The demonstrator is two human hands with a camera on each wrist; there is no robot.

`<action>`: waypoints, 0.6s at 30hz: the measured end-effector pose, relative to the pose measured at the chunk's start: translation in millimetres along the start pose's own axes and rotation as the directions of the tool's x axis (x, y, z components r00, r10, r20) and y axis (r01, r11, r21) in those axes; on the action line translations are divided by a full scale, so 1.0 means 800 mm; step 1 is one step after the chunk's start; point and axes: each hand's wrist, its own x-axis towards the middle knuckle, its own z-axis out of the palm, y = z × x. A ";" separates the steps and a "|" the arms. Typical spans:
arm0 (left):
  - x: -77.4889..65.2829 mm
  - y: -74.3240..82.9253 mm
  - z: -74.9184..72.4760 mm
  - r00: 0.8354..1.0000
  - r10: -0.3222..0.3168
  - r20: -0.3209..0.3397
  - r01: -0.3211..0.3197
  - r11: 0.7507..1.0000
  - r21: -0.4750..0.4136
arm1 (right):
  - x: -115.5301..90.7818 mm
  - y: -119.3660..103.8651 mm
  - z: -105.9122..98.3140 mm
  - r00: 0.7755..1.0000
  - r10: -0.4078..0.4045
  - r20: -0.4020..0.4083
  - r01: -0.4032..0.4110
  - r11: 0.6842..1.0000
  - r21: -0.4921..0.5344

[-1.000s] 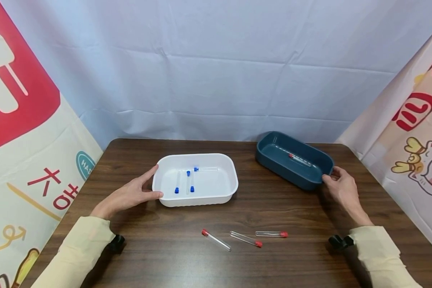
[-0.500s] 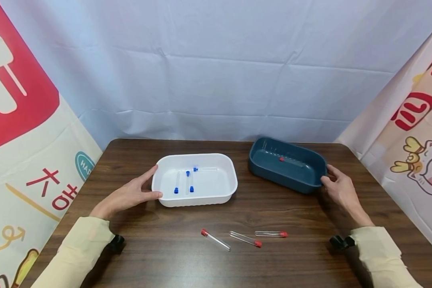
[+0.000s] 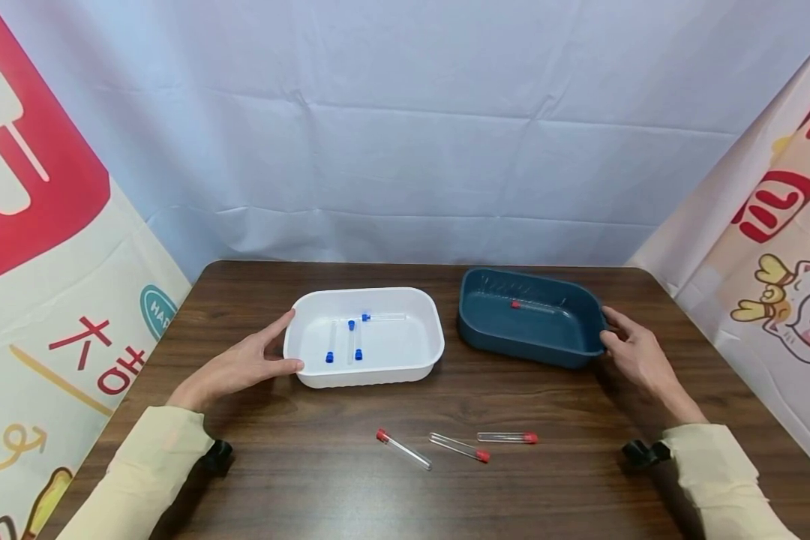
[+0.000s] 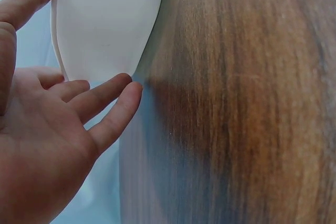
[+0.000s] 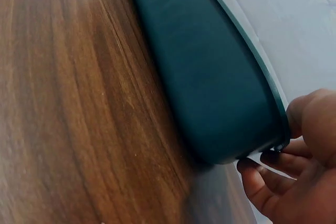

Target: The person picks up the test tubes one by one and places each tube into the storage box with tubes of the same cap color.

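Observation:
My left hand (image 3: 243, 365) is at the left end of a white tray (image 3: 364, 377), thumb and index finger spread along its rim. The left wrist view has the other fingers extended against the end wall. Inside lie several clear test tubes with blue caps (image 3: 358, 355). At the right, my right hand (image 3: 640, 361) grips the right end of a dark teal tray (image 3: 520, 347). Its thumb is at the rim (image 5: 281, 106) and its fingertips curl against the end wall. One red-capped tube (image 3: 516, 304) lies in that tray, its glass part faint.
Three red-capped test tubes lie on the brown wooden table (image 3: 310, 480) in front of the trays: a left one (image 3: 405, 450), a middle one (image 3: 457, 447) and a right one (image 3: 506, 437). A pale cloth (image 3: 405, 150) hangs behind the table's back edge.
The teal tray has swung round, its left end coming toward me, so it lies straighter beside the white tray. Its tube has shifted left with it. The left hand and white tray stay put.

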 end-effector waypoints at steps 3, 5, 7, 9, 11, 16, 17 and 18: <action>-0.001 0.001 0.000 1.000 -0.007 0.003 0.007 1.000 -0.002 | 0.001 0.000 0.000 1.000 -0.014 0.012 0.014 1.000 -0.007; -0.001 0.001 0.000 1.000 -0.010 0.003 0.010 1.000 -0.006 | 0.001 0.001 0.000 1.000 -0.016 0.019 0.016 1.000 -0.017; -0.001 0.002 0.000 1.000 -0.012 0.004 0.012 1.000 -0.009 | 0.001 0.002 0.000 0.999 -0.019 0.028 0.019 1.000 -0.021; -0.001 0.002 0.000 1.000 -0.012 0.004 0.012 1.000 -0.009 | 0.001 0.003 -0.001 0.999 -0.024 0.035 0.025 0.999 -0.032; -0.001 0.002 0.000 1.000 -0.009 0.005 0.009 1.000 -0.007 | 0.001 0.003 -0.001 0.999 -0.028 0.041 0.030 0.999 -0.040; -0.002 0.001 0.000 1.000 -0.003 0.003 0.003 1.000 -0.007 | 0.002 0.005 0.000 0.998 -0.032 0.054 0.034 0.999 -0.028; -0.002 0.002 0.000 1.000 -0.004 0.003 0.004 1.000 -0.005 | 0.002 0.005 0.000 0.998 -0.034 0.055 0.035 0.999 -0.029; -0.002 0.002 0.000 1.000 -0.005 0.002 0.005 1.000 -0.005 | 0.003 0.005 0.000 0.998 -0.036 0.055 0.038 0.999 -0.029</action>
